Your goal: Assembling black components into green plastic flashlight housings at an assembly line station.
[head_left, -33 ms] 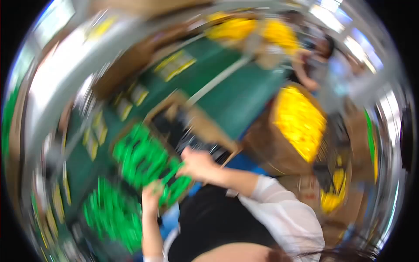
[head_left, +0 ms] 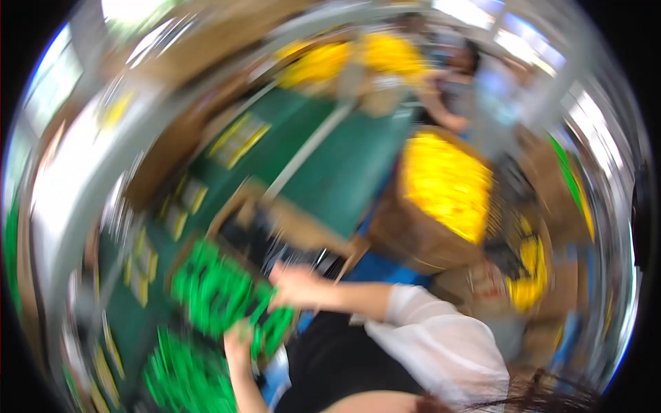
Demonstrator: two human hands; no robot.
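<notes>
Green parts bundle, lower left of frame: gathering step.
We grip the green bundle (head_left: 220, 292) with left hand (head_left: 237, 339) and right hand (head_left: 296, 286), both clasped on it; lifting clear wants steady support.

Green parts (head_left: 213, 292) looked glossy plastic. Green table (head_left: 344, 172) looked matt, smooth. Brown box (head_left: 413, 237) of yellow pieces (head_left: 447, 182) looked matt cardboard. White sleeve (head_left: 441, 344) soft cloth. Blur hid finer texture.
</notes>
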